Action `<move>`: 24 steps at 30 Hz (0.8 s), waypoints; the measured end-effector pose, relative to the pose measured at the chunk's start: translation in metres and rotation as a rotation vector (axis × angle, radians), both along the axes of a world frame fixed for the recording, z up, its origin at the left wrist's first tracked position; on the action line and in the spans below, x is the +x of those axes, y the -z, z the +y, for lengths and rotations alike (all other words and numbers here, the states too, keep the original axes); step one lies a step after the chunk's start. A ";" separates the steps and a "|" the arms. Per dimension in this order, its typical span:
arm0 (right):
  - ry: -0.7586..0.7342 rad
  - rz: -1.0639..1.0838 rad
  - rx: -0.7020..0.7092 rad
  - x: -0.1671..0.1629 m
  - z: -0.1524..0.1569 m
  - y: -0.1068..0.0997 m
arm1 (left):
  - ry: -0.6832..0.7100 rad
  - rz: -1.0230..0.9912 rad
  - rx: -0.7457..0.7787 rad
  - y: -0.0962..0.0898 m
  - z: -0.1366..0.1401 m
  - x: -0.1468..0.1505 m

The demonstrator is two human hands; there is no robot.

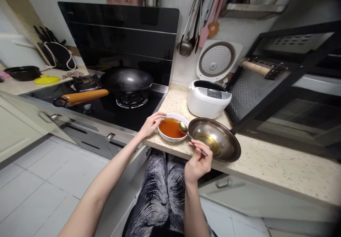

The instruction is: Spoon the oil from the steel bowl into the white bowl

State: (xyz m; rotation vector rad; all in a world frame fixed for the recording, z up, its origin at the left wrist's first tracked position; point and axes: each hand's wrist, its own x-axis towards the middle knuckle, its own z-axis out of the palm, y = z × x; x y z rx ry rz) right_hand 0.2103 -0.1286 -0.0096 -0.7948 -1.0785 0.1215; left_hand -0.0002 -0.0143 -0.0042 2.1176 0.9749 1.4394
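Note:
A white bowl [174,139] of reddish-brown liquid stands near the counter's front edge. My left hand [152,124] holds its left rim, fingers laid over the edge. In my right hand [199,161] is a metal spoon [183,127], pinched by the handle. The spoon's head is over the right side of the white bowl and looks wet and yellowish; whether it touches the liquid I cannot tell. Just right of it sits a wide steel bowl [229,141] with a little clear yellow liquid at the bottom. The spoon handle crosses over this bowl's left edge.
Behind the bowls stands a white rice cooker [207,105], lid raised. A black wok [125,81] with a wooden handle [86,97] rests on the stove at left. A dark rack [269,88] borders the counter [287,162] at right. Utensils [185,47] hang on the wall.

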 end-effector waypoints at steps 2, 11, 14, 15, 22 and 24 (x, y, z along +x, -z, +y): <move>0.022 0.003 0.014 0.004 -0.002 -0.004 | 0.002 0.003 -0.004 0.000 0.000 0.000; 0.129 0.010 0.067 0.025 -0.006 -0.013 | 0.003 -0.002 0.000 -0.001 0.000 0.000; 0.152 -0.003 0.033 0.033 -0.005 -0.011 | 0.001 -0.001 0.003 0.000 0.000 0.000; 0.158 -0.010 0.023 0.035 -0.004 -0.010 | -0.001 -0.002 0.004 0.000 0.000 0.000; 0.228 -0.174 -0.013 0.046 -0.001 -0.006 | -0.004 0.008 -0.005 0.001 0.000 -0.001; 0.235 -0.220 -0.032 0.047 -0.001 -0.005 | -0.002 0.007 -0.004 0.001 0.000 -0.001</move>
